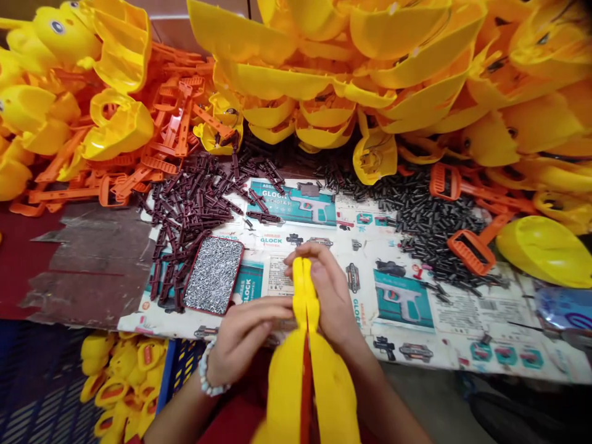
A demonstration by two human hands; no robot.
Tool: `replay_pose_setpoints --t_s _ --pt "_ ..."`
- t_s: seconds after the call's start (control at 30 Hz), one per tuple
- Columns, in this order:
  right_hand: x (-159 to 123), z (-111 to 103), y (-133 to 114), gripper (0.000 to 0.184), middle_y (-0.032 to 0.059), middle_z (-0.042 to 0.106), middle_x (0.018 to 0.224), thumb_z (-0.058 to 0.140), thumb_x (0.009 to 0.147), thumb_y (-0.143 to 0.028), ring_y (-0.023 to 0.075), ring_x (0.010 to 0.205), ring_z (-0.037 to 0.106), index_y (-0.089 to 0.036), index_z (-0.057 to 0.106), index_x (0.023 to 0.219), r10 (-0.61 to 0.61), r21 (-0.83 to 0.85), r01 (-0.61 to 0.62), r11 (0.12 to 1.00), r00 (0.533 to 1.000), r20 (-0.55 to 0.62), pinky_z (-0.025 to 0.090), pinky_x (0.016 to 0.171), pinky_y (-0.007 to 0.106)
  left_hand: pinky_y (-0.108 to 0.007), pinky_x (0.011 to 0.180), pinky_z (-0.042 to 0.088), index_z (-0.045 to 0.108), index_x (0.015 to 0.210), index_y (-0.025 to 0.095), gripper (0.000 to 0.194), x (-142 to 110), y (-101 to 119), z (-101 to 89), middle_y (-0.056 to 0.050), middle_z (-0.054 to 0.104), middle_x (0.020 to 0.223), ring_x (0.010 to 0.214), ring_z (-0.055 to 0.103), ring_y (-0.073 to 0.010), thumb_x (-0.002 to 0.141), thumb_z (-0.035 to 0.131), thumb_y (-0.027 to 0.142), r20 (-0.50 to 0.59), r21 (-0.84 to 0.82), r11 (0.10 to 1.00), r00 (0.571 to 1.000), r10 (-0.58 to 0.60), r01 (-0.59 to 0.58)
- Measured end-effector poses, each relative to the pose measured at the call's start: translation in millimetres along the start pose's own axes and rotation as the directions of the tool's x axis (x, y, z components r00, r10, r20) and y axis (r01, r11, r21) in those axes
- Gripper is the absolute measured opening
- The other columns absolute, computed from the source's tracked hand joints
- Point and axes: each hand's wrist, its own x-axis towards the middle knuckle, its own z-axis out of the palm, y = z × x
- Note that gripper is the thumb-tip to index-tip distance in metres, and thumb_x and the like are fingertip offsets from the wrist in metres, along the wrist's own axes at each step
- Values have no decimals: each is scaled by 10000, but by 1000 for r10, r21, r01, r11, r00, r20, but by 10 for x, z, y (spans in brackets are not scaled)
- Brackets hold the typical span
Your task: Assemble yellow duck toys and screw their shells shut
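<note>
I hold a yellow plastic duck toy (308, 376) edge-on in front of me, its two half shells pressed together with an orange part showing in the seam. My right hand (330, 296) is wrapped round the narrow upper end of the toy, fingers closed over it. My left hand (245, 339), with a bead bracelet at the wrist, presses against the toy's left side, fingers curled. Both hands hover over the near edge of the printed cardboard sheet (416, 320) that covers the table.
A small red-rimmed tray of silver screws (213, 275) lies left of my hands. Dark brown plastic pins (194, 209), a heap of small black pieces (420, 216), orange handle parts (467, 250) and piles of yellow duck shells (333, 68) fill the table. A crate of finished ducks (123, 382) stands below left.
</note>
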Motion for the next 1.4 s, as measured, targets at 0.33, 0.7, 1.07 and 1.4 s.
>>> replay_pose_setpoints --t_s 0.33,0.7,1.07,1.4 --pt "-81 -74 -197 193 24 538 917 531 865 -328 167 836 498 -171 575 969 -13 -157 37 987 989 150 382 713 226 -198 565 417 693 748 114 358 388 -80 201 -7 617 642 592 513 -114 740 680 472 102 -45 982 979 -179 184" --pt "-25 -21 -338 275 28 507 1087 319 967 -234 159 984 491 -151 524 1131 -87 -507 204 837 966 244 377 841 250 -180 525 364 679 729 125 441 449 -53 86 16 545 591 537 421 -92 764 609 560 195 32 989 969 -150 147" --pt "-23 -24 -292 288 22 538 1075 309 968 -206 159 1002 510 -149 573 1070 -116 -470 186 863 978 175 407 861 236 -173 486 298 648 699 104 418 439 -86 71 39 456 564 534 356 -79 768 624 516 248 -34 960 933 -260 276" --pt "76 -162 -221 397 50 568 795 413 963 -469 164 685 543 -137 611 875 219 -180 -184 966 955 198 438 576 224 -236 655 413 636 925 124 409 417 -94 145 -39 599 792 713 506 -151 816 567 511 340 -129 944 908 -245 303"
